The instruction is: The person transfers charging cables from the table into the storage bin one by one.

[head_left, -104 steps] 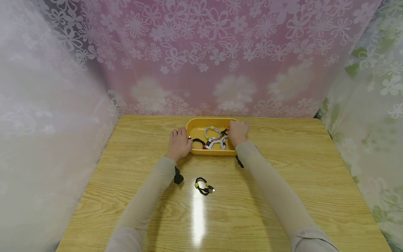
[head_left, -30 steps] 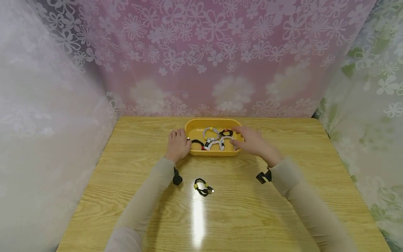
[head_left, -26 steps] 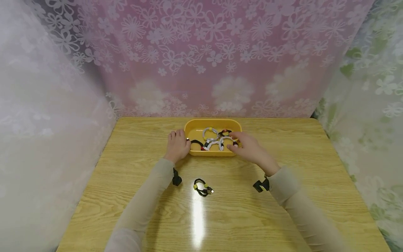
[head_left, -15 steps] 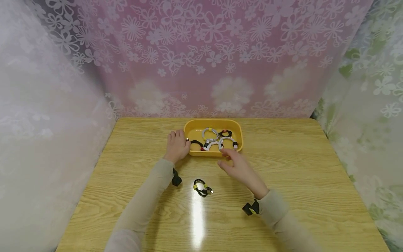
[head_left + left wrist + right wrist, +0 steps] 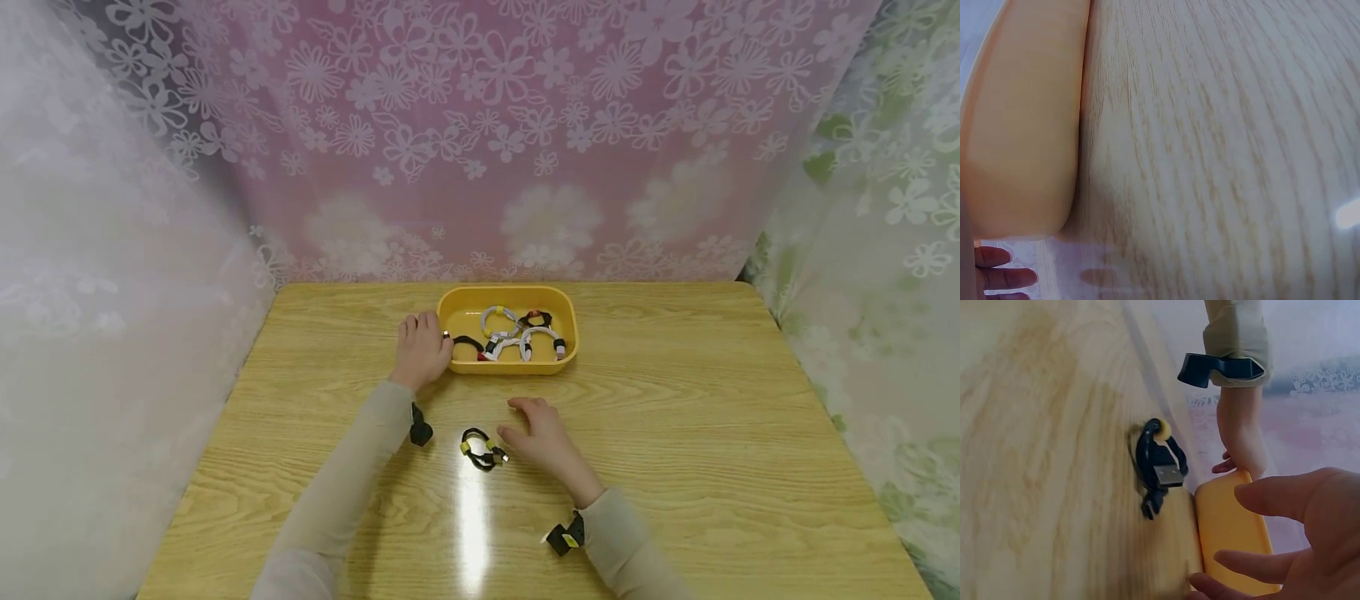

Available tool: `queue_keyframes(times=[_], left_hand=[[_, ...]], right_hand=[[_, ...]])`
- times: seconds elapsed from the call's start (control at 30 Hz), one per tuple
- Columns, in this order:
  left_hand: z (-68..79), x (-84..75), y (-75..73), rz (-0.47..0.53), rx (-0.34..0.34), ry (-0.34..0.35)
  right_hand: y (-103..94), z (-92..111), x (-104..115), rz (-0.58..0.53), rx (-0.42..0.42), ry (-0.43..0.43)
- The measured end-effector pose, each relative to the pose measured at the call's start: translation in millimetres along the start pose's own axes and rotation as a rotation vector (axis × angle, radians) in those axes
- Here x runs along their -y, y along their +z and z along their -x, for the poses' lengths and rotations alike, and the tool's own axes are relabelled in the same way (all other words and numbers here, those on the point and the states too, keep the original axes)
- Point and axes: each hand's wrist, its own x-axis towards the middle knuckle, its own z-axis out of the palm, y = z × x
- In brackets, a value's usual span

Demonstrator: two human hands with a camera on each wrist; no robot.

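Observation:
My left hand [image 5: 422, 350] grips the left end of a yellow plastic bin [image 5: 510, 367], fingers down outside its end wall. Low in the left wrist view, fingertips [image 5: 1013, 277] show past the bin's end. My right hand [image 5: 546, 437] is over the table, thumb and fingers spread, holding nothing. Just left of it lies a coiled black USB cable [image 5: 474, 463] with yellow ties. The right wrist view shows its metal USB plug [image 5: 1168, 475], apart from the fingers. Inside the bin are several coiled cables, including a white one [image 5: 542, 331] and a grey one with yellow ties [image 5: 484, 320].
A black cable with a red tie [image 5: 468, 341] lies at the bin's left end; another dark coil [image 5: 546, 321] is at its right. The wooden table [image 5: 712, 417] meets a pink floral curtain [image 5: 480, 208] behind. Pale curtains flank both sides.
My right hand has let go of the bin's right end and moved back toward me, beside the black USB cable. The left hand has stayed at the bin's left end.

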Motion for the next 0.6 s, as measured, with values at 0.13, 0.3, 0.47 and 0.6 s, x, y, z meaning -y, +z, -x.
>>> queue_keyframes(times=[0.13, 0.3, 0.47, 0.6], left_hand=[[0.2, 0.2, 0.3, 0.004, 0.002, -0.003], [-0.1, 0.7, 1.3, 0.001, 0.013, -0.01], [0.0, -0.1, -0.1, 0.007, 0.012, -0.013], [0.1, 0.2, -0.3, 0.01, 0.006, -0.005]], right_hand=[[7.5, 2.2, 0.8, 0.023, -0.026, 0.021], [14.9, 4.0, 2.9, 0.044, -0.036, 0.079], [23.0, 5.4, 2.9, 0.073, -0.069, 0.084], [28.7, 7.2, 4.5, 0.088, -0.094, 0.061]])
